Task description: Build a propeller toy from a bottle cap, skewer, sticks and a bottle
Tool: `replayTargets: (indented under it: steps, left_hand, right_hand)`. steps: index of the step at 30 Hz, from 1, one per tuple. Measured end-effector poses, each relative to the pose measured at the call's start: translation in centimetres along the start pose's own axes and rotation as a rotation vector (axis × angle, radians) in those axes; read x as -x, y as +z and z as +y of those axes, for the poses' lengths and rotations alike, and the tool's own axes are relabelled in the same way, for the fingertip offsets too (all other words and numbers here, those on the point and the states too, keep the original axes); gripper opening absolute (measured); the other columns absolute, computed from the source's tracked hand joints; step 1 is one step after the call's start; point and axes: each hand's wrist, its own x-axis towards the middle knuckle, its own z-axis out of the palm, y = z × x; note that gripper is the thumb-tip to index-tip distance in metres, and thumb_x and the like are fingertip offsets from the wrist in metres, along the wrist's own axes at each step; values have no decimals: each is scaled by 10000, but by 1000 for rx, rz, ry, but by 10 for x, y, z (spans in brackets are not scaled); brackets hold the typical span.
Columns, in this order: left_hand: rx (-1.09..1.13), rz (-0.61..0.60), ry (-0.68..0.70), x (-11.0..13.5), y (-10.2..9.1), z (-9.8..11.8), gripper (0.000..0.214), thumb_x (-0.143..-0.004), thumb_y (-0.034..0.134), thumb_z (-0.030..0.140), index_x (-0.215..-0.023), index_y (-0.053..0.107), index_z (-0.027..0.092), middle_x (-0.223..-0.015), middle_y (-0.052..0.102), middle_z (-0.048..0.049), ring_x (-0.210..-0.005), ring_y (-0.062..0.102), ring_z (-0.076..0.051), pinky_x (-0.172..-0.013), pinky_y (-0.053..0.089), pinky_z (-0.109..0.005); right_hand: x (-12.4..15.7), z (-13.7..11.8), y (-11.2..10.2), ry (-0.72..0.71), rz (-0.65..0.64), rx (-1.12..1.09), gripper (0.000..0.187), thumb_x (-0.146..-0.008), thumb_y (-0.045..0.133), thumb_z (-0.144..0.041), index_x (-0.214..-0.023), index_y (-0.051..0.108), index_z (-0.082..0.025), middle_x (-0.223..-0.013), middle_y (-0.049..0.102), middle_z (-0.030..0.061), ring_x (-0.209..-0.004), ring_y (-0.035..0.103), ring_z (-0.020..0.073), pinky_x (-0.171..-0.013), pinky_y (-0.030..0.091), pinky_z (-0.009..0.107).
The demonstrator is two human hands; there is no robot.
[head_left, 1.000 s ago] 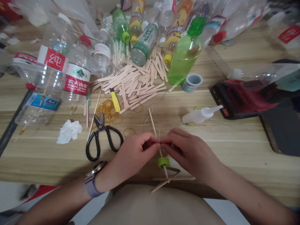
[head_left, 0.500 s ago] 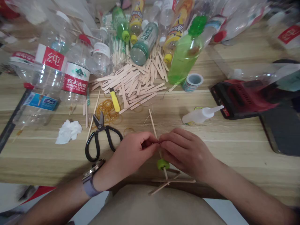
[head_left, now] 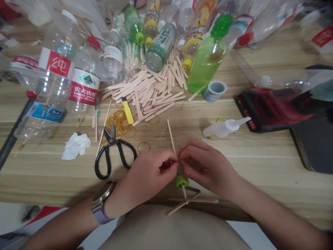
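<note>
Over a thin wooden stick (head_left: 170,136), my left hand (head_left: 153,173) and my right hand (head_left: 208,166) meet fingertip to fingertip. Both are closed in a pinch, and whatever lies between the fingertips is too small to make out. Just below the fingers, a green bottle cap (head_left: 181,181) is threaded on the stick. At the stick's near end, flat wooden craft sticks (head_left: 179,207) cross each other by the table edge. A fine thread (head_left: 163,132) curls beside the stick's far end. My fingers hide the stick's middle.
Black-handled scissors (head_left: 110,152) lie left of my hands, near rubber bands (head_left: 119,123) and a yellow-handled tool (head_left: 127,111). Craft sticks (head_left: 145,86) are heaped behind. A glue bottle (head_left: 221,128) and a red power tool (head_left: 281,109) lie right. Plastic bottles (head_left: 84,85) crowd the back and left.
My right hand's fingers have curled and rolled back a little, showing the thumb more. Both hands stay pinched at nearly the same spot over the stick.
</note>
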Motion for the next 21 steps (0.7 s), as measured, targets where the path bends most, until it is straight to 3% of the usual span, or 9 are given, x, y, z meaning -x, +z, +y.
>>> replayTargets:
  steps: [3,6,15,21]
  left_hand:
    - [352,-154,-206,-5,-4,-1,130,-843,559,249,-740,614,192,-560,546,65,-514,465,-96,-511,323,-224]
    - [554,-212,-296,-9,-5,-5,141,-830,575,305,-749,605,194,-539,516,76,-509,445,-93,-511,322,-221]
    - [729,-218,-388,-11,-3,-6,149,-778,620,336,-739,597,195,-526,500,84,-489,412,-79,-494,286,-216]
    - [709,-216,-365,-10,-3,-6,137,-780,626,320,-739,591,194,-537,511,81,-499,419,-80,-503,302,-217]
  right_hand:
    - [1,1,1,-1,-6,18,126,-898,524,-96,-809,562,-177,-826,599,31,-766,555,145,-650,431,248]
    - [2,1,0,17,18,26,111,-923,525,-102,-867,578,-182,-859,607,25,-792,573,132,-666,439,236]
    - [7,-4,-4,18,7,42,33,-915,574,-163,-907,592,-190,-855,619,30,-787,583,161,-674,445,283]
    - [6,-2,-1,32,-15,36,114,-919,515,-106,-846,559,-181,-816,582,21,-732,553,139,-625,410,253]
